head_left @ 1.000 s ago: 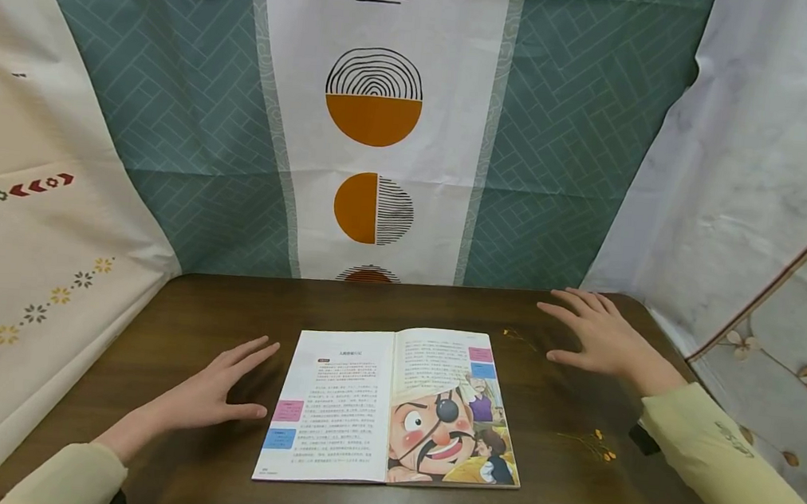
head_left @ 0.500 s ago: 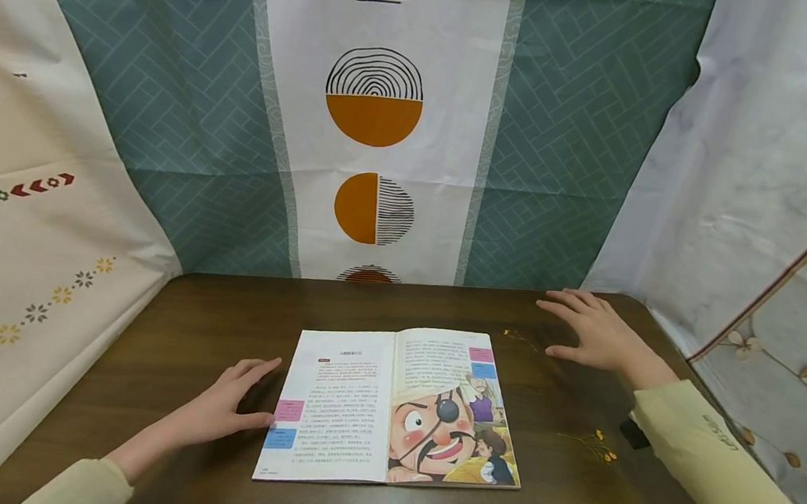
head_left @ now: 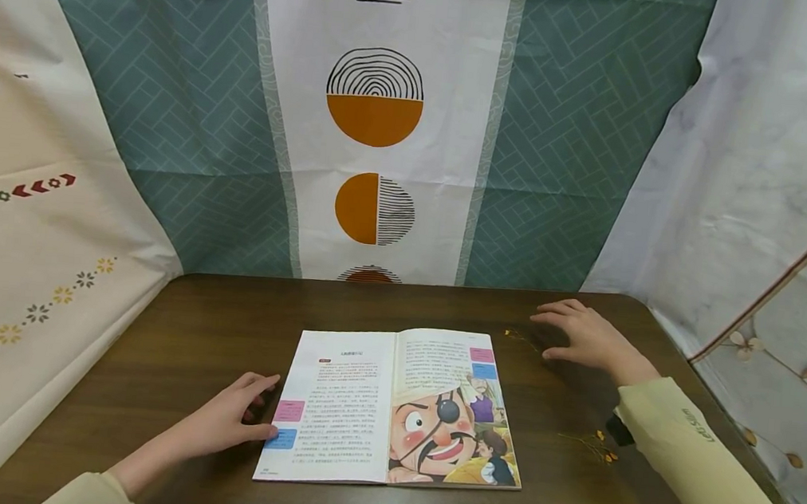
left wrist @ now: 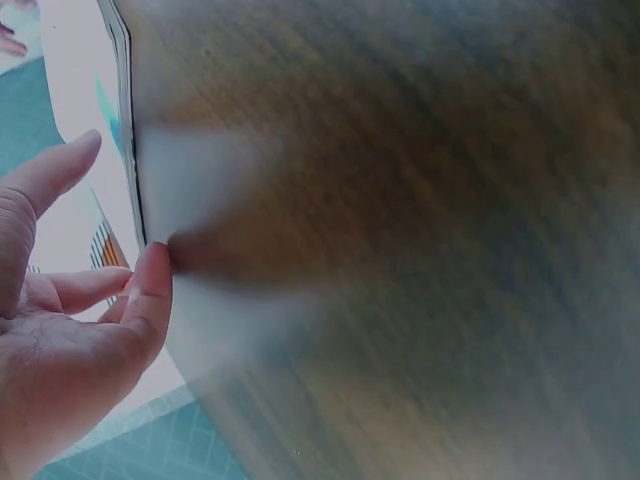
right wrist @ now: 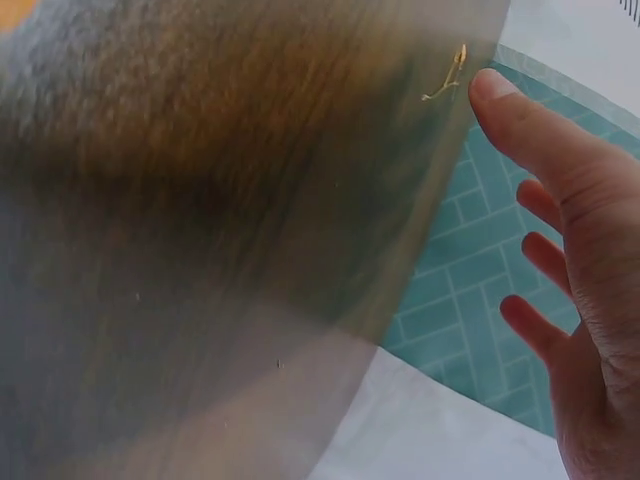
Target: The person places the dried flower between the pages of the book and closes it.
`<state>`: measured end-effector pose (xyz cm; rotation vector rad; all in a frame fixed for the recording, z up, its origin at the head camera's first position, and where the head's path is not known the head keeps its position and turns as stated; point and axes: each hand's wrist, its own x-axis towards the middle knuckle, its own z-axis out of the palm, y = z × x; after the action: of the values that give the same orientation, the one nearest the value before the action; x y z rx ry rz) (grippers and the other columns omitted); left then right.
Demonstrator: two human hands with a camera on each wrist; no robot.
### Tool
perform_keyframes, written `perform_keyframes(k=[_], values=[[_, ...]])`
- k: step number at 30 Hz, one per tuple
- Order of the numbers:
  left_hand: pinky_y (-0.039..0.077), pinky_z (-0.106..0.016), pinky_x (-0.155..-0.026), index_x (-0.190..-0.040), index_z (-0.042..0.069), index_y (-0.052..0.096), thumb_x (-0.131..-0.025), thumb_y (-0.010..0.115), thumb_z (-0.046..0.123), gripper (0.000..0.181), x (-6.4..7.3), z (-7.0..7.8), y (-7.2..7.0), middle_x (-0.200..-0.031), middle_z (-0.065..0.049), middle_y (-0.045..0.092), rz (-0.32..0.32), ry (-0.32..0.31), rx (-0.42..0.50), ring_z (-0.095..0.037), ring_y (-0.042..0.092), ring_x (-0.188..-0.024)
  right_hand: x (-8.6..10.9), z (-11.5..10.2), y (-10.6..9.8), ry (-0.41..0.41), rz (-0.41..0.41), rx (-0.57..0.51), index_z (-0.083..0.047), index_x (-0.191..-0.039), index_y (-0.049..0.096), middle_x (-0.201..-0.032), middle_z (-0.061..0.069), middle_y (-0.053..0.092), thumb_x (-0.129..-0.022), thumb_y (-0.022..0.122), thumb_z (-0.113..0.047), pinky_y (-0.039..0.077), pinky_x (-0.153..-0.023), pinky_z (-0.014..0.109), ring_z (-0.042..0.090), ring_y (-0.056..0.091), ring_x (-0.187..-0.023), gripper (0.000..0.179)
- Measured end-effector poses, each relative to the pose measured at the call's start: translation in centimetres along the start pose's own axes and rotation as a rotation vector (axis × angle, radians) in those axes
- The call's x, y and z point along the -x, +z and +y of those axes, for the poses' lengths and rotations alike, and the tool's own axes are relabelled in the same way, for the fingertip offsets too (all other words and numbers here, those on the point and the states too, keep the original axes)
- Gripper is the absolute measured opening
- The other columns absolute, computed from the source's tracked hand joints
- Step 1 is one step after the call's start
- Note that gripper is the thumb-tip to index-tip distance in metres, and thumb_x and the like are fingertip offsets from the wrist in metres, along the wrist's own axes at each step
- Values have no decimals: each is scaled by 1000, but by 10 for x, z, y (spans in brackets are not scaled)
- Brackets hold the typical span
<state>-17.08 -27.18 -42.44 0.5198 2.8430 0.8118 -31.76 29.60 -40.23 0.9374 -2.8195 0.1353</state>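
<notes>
Fingers (head_left: 260, 385) of the left hand (head_left: 219, 420) are softly bent, with the thumb standing apart, and I see nothing caught in the gap. Directly to the right of this hand lies the book (head_left: 356, 384), spread flat with its pages up. The thumb tip is at its left edge, beside a blue printed box (head_left: 286, 439); whether it touches the paper or only hangs above, I cannot tell. This edge is the long side of the page and runs away from the person, as the spine does, so the left hand faces it from the side. The right hand (head_left: 586, 338) is the farther one: the pages are to its left and nearer to the person, well apart. Its fingers are loosely bent and hold nothing. Just left of it, a small yellow sprig (head_left: 510, 333) shows on the table (head_left: 225, 316). Beyond both hands hangs patterned cloth (head_left: 559, 121).
</notes>
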Motion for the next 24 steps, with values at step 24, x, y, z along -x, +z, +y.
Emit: perform_keyframes(k=[24], values=[[56,-21,-75,-139,-14,43,-76,83,11,79,1,-2,6,-114,-17,52,-105,-19,281,-16,59,-92,-11,0,25,53,-89,-143,-10,-113,74,-114,10,67,-85,77,-22,52,-93,52,33,64,-107,31]])
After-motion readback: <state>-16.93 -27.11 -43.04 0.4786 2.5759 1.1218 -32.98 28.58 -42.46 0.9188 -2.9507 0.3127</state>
